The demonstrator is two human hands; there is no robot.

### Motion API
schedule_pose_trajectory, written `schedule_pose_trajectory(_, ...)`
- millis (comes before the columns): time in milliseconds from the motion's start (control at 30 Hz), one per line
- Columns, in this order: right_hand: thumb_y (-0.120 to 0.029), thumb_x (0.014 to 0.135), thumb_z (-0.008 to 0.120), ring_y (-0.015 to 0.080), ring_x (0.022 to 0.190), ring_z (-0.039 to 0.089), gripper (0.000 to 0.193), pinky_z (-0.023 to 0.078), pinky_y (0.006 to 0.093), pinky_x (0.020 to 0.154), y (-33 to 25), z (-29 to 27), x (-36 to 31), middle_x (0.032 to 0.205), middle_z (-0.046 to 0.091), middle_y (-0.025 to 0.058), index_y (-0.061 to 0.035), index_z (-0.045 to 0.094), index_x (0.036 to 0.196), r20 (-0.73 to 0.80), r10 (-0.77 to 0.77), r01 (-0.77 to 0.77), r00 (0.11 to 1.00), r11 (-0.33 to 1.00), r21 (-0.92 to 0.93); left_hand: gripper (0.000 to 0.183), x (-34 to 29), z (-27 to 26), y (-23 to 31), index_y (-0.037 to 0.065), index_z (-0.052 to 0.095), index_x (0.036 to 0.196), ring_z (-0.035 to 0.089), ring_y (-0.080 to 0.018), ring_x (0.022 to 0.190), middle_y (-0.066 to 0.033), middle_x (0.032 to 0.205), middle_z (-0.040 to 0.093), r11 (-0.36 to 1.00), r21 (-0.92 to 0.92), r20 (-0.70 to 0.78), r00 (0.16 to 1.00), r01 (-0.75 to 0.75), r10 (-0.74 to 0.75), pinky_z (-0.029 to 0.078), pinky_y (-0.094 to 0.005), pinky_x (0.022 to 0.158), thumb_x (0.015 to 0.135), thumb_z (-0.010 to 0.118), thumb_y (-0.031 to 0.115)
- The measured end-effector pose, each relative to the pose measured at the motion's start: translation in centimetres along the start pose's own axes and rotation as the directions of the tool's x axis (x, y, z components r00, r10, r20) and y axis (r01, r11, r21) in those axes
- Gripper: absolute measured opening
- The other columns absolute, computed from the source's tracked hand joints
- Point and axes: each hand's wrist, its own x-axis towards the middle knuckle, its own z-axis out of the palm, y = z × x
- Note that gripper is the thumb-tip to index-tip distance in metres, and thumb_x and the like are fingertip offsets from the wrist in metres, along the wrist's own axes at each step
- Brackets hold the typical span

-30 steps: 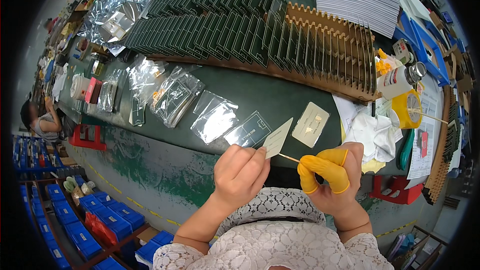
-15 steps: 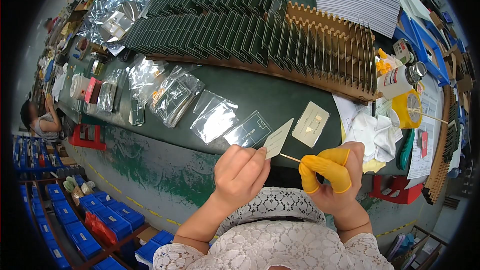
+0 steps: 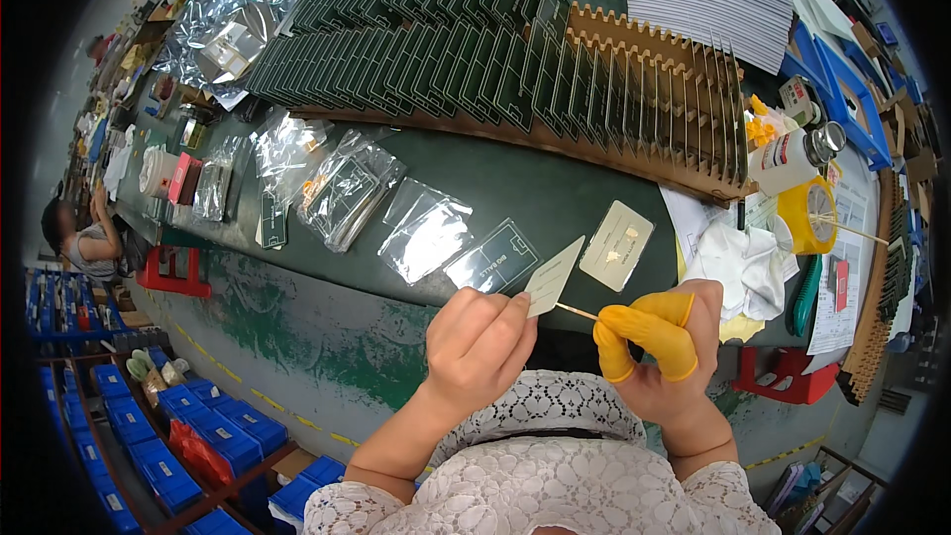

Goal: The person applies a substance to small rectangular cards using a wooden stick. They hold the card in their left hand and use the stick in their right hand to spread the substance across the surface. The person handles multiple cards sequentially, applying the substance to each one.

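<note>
My left hand pinches a pale cream card by its lower left edge and holds it tilted up. My right hand, with yellow finger cots on some fingers, grips a thin wooden stick. The stick's tip points left, at the card's lower right edge; whether it touches cannot be made out. Beyond my hands, another cream card with gold marks lies flat on the green table. A dark green card lies to its left, beside clear plastic sleeves.
A long slotted rack holds many dark green cards upright across the table. At right stand a white bottle, a yellow tape roll and a crumpled white cloth. Bagged cards lie left. Someone sits far left.
The card and both my hands have shifted very slightly, the grips staying the same. Another person's hand has come into view at the far top left.
</note>
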Motion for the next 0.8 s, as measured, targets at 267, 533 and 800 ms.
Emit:
schedule_pose_trajectory(267,-0.012,0.071,0.085,0.0209,0.073,0.052,0.037,0.038,0.0353,0.066,0.01,0.06,0.02,0.090,0.059,0.0002,-0.0121,0.069,0.105,0.001,0.007,-0.007,1.000,1.000,-0.006,0.029,-0.08,0.05,-0.05,-0.002,0.064,0.095,0.053,-0.0221,0.057,-0.0092,0.074,0.063,1.000,-0.004,-0.002,1.000,-0.002,0.002,0.041,-0.0316,0.051,0.070,0.074,-0.014)
schedule_pose_trajectory(533,-0.011,0.071,0.085,0.0208,0.073,0.052,0.037,0.038,0.0353,0.067,-0.01,0.04,-0.05,0.091,0.059,0.0001,-0.0121,0.069,0.105,0.011,0.005,-0.005,1.000,1.000,0.017,0.029,0.09,0.04,0.04,-0.002,0.063,0.094,0.053,-0.0222,0.057,-0.0096,0.074,0.062,1.000,-0.014,-0.003,1.000,0.000,0.000,0.041,-0.0314,0.050,0.070,0.074,-0.014)
schedule_pose_trajectory(800,-0.012,0.071,0.085,0.0204,0.072,0.051,0.037,0.038,0.0351,0.066,-0.10,0.08,0.02,0.090,0.059,0.0001,-0.0121,0.069,0.104,0.001,-0.006,0.006,1.000,1.000,0.008,0.029,-0.08,0.11,0.05,-0.002,0.063,0.094,0.053,-0.0220,0.057,-0.0096,0.073,0.062,0.999,-0.035,-0.009,1.000,0.017,-0.018,0.041,-0.0309,0.050,0.071,0.075,-0.014)
